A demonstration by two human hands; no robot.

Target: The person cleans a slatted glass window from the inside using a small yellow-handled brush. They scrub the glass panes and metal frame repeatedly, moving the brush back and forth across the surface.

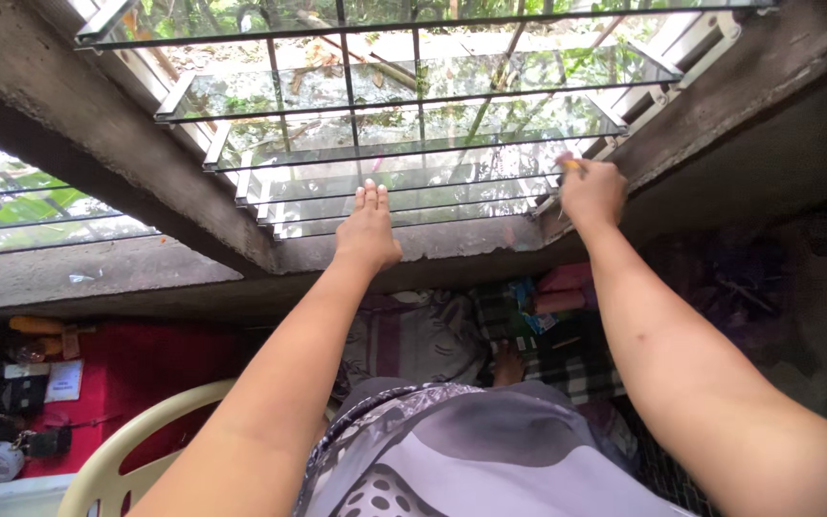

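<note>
here, the left hand lies spread flat on the concrete sill, steadying; at two o'clock, the right hand pinches a small orange tool against the louvre frame.

Clear glass louvre slats and thin dark metal bars block the opening; grey concrete sill lies open below.
</note>
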